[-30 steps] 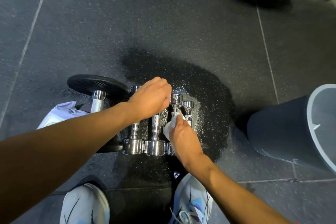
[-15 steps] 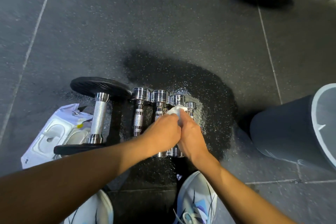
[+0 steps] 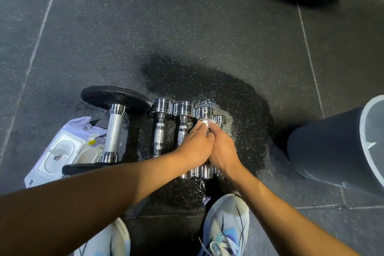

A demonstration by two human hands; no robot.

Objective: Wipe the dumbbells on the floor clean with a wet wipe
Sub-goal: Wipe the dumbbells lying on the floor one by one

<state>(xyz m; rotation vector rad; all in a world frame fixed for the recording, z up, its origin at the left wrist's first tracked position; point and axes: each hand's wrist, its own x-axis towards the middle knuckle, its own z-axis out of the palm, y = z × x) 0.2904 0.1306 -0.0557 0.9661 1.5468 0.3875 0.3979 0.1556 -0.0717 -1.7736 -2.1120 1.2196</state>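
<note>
Head view shows both hands, left hand (image 3: pixel 196 145) and right hand (image 3: pixel 223 149), pinching one wet wipe (image 3: pixel 204 122) over chrome dumbbells (image 3: pixel 182 122) on the wet floor (image 3: pixel 239 97); heavy, slick metal, probably best steadied by the knurled handle.

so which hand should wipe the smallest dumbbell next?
Right hand, probably: it sits nearest the smallest dumbbell and touches the wet wipe. Left hand lies further inboard.
</note>
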